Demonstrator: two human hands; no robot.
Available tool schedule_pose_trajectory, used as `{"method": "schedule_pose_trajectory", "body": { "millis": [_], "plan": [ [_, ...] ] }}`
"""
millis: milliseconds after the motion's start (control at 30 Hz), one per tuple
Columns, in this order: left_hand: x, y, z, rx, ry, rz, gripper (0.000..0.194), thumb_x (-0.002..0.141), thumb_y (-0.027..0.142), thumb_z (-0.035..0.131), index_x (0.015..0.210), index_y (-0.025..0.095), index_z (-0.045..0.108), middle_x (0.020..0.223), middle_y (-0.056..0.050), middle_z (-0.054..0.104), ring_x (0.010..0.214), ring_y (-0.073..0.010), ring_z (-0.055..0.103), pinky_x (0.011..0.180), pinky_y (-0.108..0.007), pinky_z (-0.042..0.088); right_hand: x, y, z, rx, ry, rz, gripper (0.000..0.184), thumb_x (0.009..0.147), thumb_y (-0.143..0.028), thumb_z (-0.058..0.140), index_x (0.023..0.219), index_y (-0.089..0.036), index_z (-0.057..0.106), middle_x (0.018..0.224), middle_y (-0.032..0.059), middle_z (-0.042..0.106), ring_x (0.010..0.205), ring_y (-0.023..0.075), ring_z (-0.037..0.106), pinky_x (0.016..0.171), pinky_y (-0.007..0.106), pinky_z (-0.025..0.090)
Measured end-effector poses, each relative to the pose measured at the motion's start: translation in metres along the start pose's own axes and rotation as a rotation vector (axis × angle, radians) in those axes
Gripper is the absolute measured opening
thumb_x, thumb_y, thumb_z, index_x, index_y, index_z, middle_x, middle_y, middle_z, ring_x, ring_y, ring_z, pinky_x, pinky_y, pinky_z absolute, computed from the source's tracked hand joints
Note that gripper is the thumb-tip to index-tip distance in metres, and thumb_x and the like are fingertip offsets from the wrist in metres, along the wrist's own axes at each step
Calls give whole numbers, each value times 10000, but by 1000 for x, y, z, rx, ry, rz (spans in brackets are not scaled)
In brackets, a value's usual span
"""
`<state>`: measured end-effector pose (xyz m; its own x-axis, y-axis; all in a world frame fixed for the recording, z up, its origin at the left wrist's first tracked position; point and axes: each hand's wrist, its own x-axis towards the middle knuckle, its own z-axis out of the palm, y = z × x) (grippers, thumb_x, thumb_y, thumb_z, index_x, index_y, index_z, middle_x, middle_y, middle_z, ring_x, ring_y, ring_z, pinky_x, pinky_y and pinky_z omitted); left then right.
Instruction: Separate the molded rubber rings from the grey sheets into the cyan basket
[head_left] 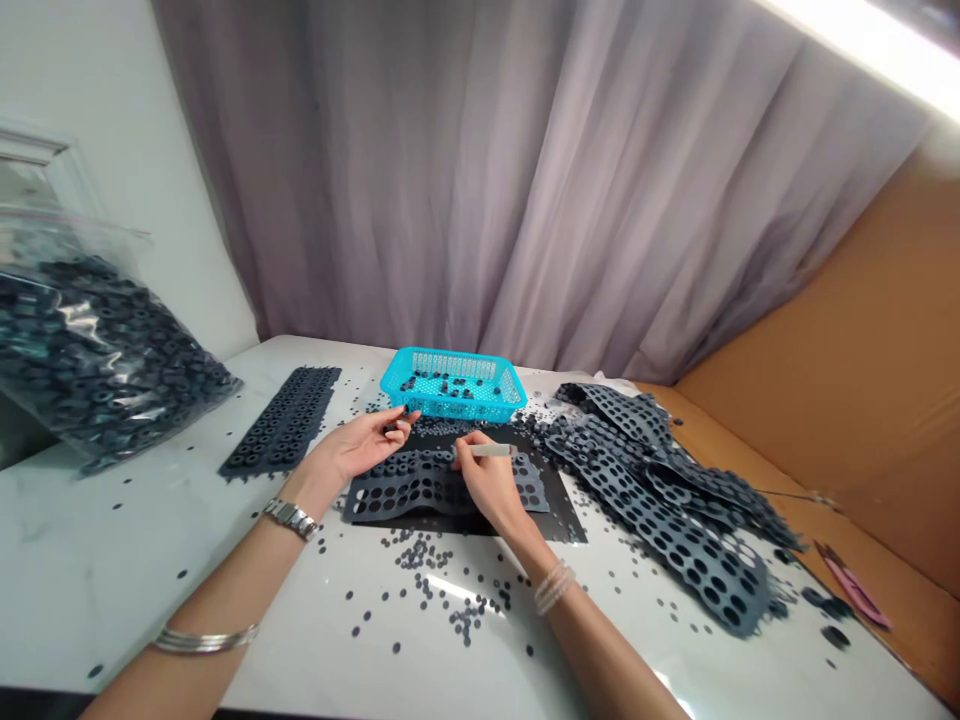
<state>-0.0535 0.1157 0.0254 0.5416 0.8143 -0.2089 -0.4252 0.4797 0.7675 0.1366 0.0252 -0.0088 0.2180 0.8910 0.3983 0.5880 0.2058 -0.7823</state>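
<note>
Near the bottom of the frame I see small dark discs (420,555) scattered over the white desk (300,645). Just beyond, at centre, a perforated sheet (424,492) lies on a black mat (566,512), showing many open holes. The hands are apart from each other: my right hand (487,485), over the sheet, is closed round a pale tool (491,450); my left hand (375,437) seems to pinch a dark ring (406,409) before the turquoise basket (517,402). I judge the step in hand to be freeing rings from the sheet; the next move calls for loosening the left fingertips over the basket, where similar pieces lie, with the tool held clear. Farthest off, a grey curtain (412,200) fills the upper frame.
</note>
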Motion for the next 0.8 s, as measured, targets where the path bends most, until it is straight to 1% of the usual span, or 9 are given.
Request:
{"method": "schedule_pose_trajectory", "body": {
  "millis": [67, 133, 267, 367, 500, 633, 800],
  "plan": [
    [1, -3, 1, -79, 6, -24, 128, 886, 30, 513, 808, 79, 603, 908, -129, 600, 617, -45, 497, 476, -121, 417, -4, -1, -7, -51, 1, -10, 280, 921, -375, 404, 713, -217, 505, 565, -13, 535, 504, 145, 471, 519, 254, 309],
    [2, -6, 2, -135, 10, -44, 113, 876, 16, 526, 846, 71, 620, 900, -130, 608, 625, -54, 515, 469, -123, 430, -9, 0, -8, -97, -16, -28, 246, 927, -358, 394, 752, -218, 496, 578, -11, 522, 511, 152, 464, 537, 264, 292],
    [4, -12, 4, -201, 13, -70, 139, 877, 14, 530, 935, 63, 646, 946, -150, 633, 657, -74, 553, 470, -135, 458, -15, 0, -1, -156, -64, -75, 195, 926, -319, 386, 801, -213, 491, 670, 28, 575, 604, 182, 538, 581, 272, 304],
    [5, -16, 8, -233, 6, -85, 135, 885, 23, 527, 921, 56, 652, 961, -155, 639, 653, -69, 554, 478, -134, 471, -14, 1, 3, -178, -72, -96, 176, 918, -310, 405, 803, -214, 497, 702, 37, 602, 638, 189, 564, 594, 268, 310],
    [7, -20, 12, -266, -8, -99, 123, 888, 44, 539, 865, 63, 658, 933, -146, 638, 657, -68, 559, 485, -129, 484, -11, 2, -3, -190, 15, -61, 215, 933, -351, 398, 798, -221, 503, 627, -2, 557, 560, 166, 512, 574, 262, 286],
    [7, -23, 14, -294, -18, -96, 110, 887, 76, 562, 893, 69, 672, 859, -118, 622, 665, -75, 572, 511, -130, 508, -8, 4, -11, -156, 121, -5, 295, 950, -402, 362, 754, -224, 494, 610, -18, 530, 549, 153, 472, 562, 256, 291],
    [4, -22, 17, -286, -34, -69, 152, 881, 53, 556, 971, 67, 678, 901, -135, 636, 769, -114, 629, 607, -159, 566, -7, 7, -11, -93, 151, -3, 331, 953, -419, 341, 734, -224, 495, 636, -19, 530, 578, 148, 466, 571, 249, 323]
  ]
}}
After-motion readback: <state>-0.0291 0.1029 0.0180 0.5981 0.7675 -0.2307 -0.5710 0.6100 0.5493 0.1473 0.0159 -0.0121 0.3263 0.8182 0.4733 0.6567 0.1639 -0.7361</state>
